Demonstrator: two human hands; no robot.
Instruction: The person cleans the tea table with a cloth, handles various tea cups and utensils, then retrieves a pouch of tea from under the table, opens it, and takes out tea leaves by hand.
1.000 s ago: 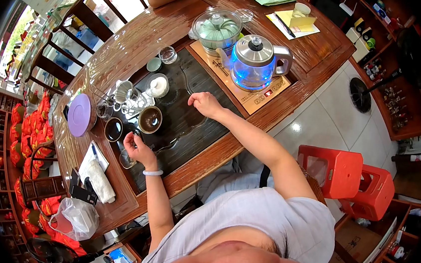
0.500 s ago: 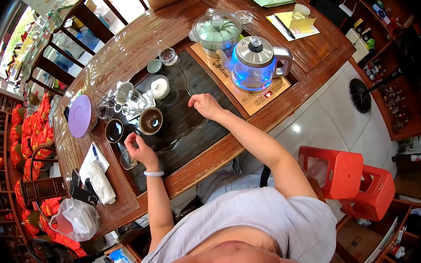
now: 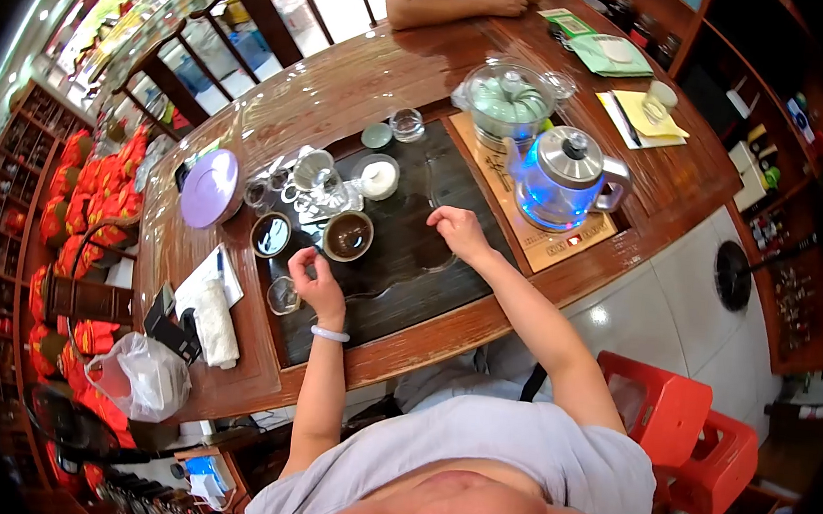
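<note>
My left hand (image 3: 319, 286), with a pale bangle at the wrist, hovers by the near-left part of the dark tea tray (image 3: 397, 305). Its fingers are loosely curled and apart, holding nothing I can see. Just beyond it are a brown bowl (image 3: 348, 238) and a dark bowl of dark liquid (image 3: 270, 235); a small glass cup (image 3: 283, 295) sits at its left. My right hand (image 3: 459, 234) hangs over the tray's middle, fingers closed with nothing visible in them. A lidded white cup (image 3: 377, 176) and a glass pitcher (image 3: 313, 170) stand farther back.
A blue-lit glass kettle (image 3: 561, 187) stands at the right, beside a glass pot (image 3: 508, 104). A purple-lidded container (image 3: 210, 188), a white towel (image 3: 218, 323) and a plastic bag (image 3: 142, 375) lie left. Another person's arms (image 3: 463, 7) rest on the far edge. Red stools (image 3: 658, 401) stand right.
The camera view has turned, so the table appears shifted right and down. Both hands keep nearly the same places over the tray, and the bowls and kettle stay put.
</note>
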